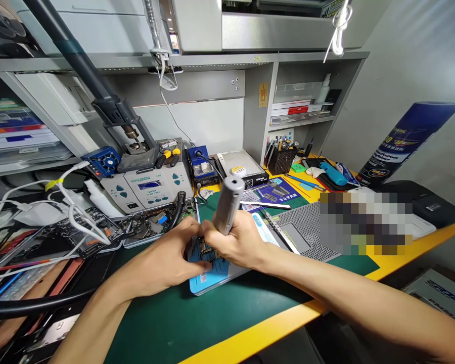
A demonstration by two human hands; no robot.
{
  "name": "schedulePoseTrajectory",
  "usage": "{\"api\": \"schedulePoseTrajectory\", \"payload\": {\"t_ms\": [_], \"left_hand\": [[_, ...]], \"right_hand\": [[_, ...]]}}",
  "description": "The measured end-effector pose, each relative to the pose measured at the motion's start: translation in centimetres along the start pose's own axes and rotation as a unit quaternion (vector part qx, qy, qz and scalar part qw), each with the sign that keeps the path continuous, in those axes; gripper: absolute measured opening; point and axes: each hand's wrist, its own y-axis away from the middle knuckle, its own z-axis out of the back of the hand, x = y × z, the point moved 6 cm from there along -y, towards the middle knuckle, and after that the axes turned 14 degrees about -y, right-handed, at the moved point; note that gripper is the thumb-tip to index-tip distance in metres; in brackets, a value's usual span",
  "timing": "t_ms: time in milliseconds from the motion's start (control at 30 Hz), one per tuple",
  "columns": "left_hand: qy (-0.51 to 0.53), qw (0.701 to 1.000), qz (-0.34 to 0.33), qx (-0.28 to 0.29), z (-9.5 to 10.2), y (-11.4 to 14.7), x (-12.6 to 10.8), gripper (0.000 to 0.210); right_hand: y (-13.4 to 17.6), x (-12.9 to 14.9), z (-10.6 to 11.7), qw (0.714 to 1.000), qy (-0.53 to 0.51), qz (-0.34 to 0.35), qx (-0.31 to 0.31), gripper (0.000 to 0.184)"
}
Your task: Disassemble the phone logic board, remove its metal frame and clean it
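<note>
The right hand wraps around a silver tool, fingers curled and pressed together on its shaft, thumb along the side. The tool stands nearly upright, leaning slightly, with its round top end uppermost; its lower end is hidden behind the hand.

Under the two hands lies a circuit board, partly covered by them, on a blue pad. The left hand reaches in from the left, its thumb at the near side of the board and its other fingers bent at the far side, with a gap between; whether they pinch the board, one cannot tell.

The blue pad rests on a green mat, which covers much of a yellow table. Just right of the pad, tweezers lie slanting beside a grey dotted mat. Beyond these is a blue leaflet.

At the left stands a grey machine with a small display, a black hose in front of it. White cables tangle further left. At the back right are a black pen cup and a tilted blue spray can. A patch on the right is blurred.
</note>
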Motion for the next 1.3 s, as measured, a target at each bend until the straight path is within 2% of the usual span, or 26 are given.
{"api": "schedulePoseTrajectory", "payload": {"t_ms": [67, 133, 267, 433, 700, 833, 967, 1133, 1300], "left_hand": [[0.032, 0.999, 0.0, 0.042, -0.6, 0.1, 0.1, 0.041], [0.027, 0.998, 0.011, 0.06, -0.9, 0.2, 0.3, 0.041], [-0.009, 0.998, 0.032, 0.056, -1.2, 0.5, 0.4, 0.042], [-0.031, 0.998, 0.029, 0.051, -1.5, 0.9, 0.2, 0.038], [-0.05, 0.998, 0.013, 0.032, -1.5, 0.7, 0.2, 0.036], [-0.05, 0.996, 0.018, 0.068, -1.6, 0.3, 0.3, 0.036], [-0.049, 0.995, 0.031, 0.082, -1.3, 0.3, 0.5, 0.046], [-0.041, 0.997, -0.012, 0.064, -0.7, 1.0, -0.7, 0.037], [-0.087, 0.995, -0.001, 0.044, -1.0, 1.9, -1.2, 0.036]], "right_hand": [[-0.4, 0.3, 0.9, 0.998, -0.013, -0.006, -0.053, 0.037], [-1.0, 0.5, 2.1, 0.993, -0.026, -0.021, -0.111, 0.039], [-2.3, 0.9, 5.0, 0.978, -0.063, -0.038, -0.197, 0.04], [-3.4, 0.2, 7.4, 0.962, -0.109, -0.061, -0.244, 0.038], [-3.5, -0.4, 7.6, 0.956, -0.133, -0.086, -0.245, 0.035], [-3.4, -0.3, 7.0, 0.969, -0.103, -0.1, -0.2, 0.036], [-3.4, -0.6, 7.1, 0.97, -0.088, -0.098, -0.202, 0.035], [-3.6, -0.9, 7.3, 0.969, -0.095, -0.101, -0.207, 0.035], [-3.8, -0.9, 7.7, 0.967, -0.1, -0.104, -0.21, 0.037]]}}
